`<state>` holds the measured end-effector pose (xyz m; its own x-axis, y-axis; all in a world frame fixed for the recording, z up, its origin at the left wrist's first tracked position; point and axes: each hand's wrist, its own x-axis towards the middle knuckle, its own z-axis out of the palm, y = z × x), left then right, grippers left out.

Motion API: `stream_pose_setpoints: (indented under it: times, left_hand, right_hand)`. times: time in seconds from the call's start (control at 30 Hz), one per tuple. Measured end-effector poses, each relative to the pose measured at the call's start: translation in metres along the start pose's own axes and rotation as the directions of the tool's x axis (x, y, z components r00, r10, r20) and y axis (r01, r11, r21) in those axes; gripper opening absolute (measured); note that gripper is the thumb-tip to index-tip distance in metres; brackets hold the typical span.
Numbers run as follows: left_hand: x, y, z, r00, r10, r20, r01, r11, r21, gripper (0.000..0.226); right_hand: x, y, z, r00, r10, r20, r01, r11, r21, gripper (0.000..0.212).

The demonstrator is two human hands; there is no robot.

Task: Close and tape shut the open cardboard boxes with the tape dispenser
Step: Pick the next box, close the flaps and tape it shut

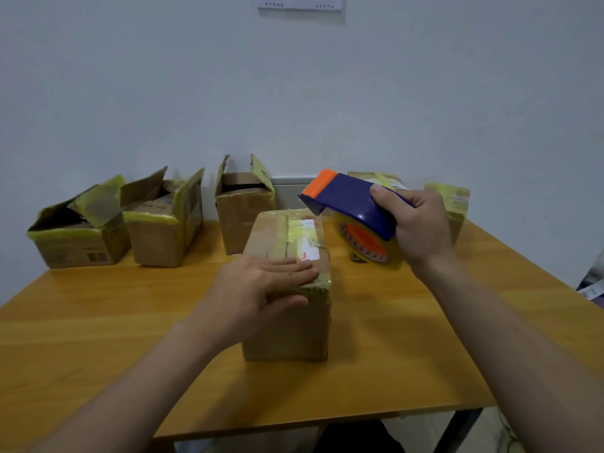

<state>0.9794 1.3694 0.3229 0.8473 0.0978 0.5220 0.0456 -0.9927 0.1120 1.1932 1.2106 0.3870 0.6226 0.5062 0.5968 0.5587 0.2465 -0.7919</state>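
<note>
Left hand (261,282) lies flat with straight fingers on the near top edge of the middle box (287,325) and its thumb on the front face, pressing the flaps shut. Right hand (421,230) grips the tape dispenser (349,197), held in the air just right of that box and not touching it.

The box sits mid-tabletop (392,354) with flaps closed. Yellowish tape runs along the seam, can't tell if it's fresh.

Not done, along the far-left edge:
- first open box (75,237)
- second open box (160,230)
- third open box (242,207)

Two taped boxes (454,201) at the far-right edge look finished. Judging roughly halfway.
</note>
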Motion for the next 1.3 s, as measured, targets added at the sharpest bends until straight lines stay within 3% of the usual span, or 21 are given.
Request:
stream_pose_setpoints:
  times: [0.1,0.2,0.27,0.33,0.4,0.47,0.67,0.9,1.13,1.3]
  left_hand:
    - [-0.003,-0.006,-0.012,0.993,0.089,0.082,-0.086,0.996,-0.04,0.043]
    - [-0.012,-0.007,-0.013,0.995,0.09,-0.033,-0.094,0.989,-0.115,0.041]
    - [-0.02,-0.007,-0.008,0.972,-0.066,-0.227,-0.002,0.959,-0.284,0.036]
    - [-0.028,-0.012,-0.002,0.895,-0.287,-0.34,0.083,0.859,-0.505,0.027]
    - [-0.033,-0.019,0.004,0.857,-0.429,-0.286,0.133,0.72,-0.682,0.021]
    - [-0.037,-0.026,0.009,0.87,-0.445,-0.212,0.146,0.643,-0.751,0.018]
    - [-0.042,-0.047,-0.009,0.953,-0.304,-0.001,0.197,0.621,-0.759,0.027]
    - [-0.047,-0.045,-0.006,0.953,-0.289,-0.093,0.151,0.717,-0.681,0.031]
    - [-0.046,-0.04,-0.005,0.924,-0.373,-0.086,0.17,0.602,-0.78,0.025]
    - [-0.044,-0.04,-0.006,0.922,-0.368,-0.123,0.145,0.62,-0.771,0.022]
  right_hand:
    - [-0.003,-0.009,0.024,0.996,0.041,-0.081,-0.027,0.985,0.173,0.054]
    - [-0.006,-0.02,0.051,0.984,0.129,-0.12,-0.081,0.936,0.343,0.052]
    - [-0.007,-0.023,0.069,0.972,0.198,-0.128,-0.13,0.903,0.41,0.038]
    - [-0.01,-0.023,0.088,0.958,0.266,-0.106,-0.189,0.865,0.466,0.037]
    - [-0.013,-0.021,0.105,0.939,0.33,-0.096,-0.241,0.831,0.501,0.038]
    - [-0.013,-0.018,0.116,0.927,0.368,-0.078,-0.274,0.804,0.528,0.035]
    - [-0.012,-0.011,0.119,0.902,0.427,-0.062,-0.319,0.757,0.57,0.026]
    - [-0.018,-0.01,0.114,0.893,0.446,-0.064,-0.316,0.723,0.615,0.025]
    - [-0.019,-0.011,0.113,0.879,0.473,-0.067,-0.329,0.701,0.632,0.033]
    - [-0.018,-0.01,0.112,0.879,0.473,-0.06,-0.331,0.696,0.638,0.026]
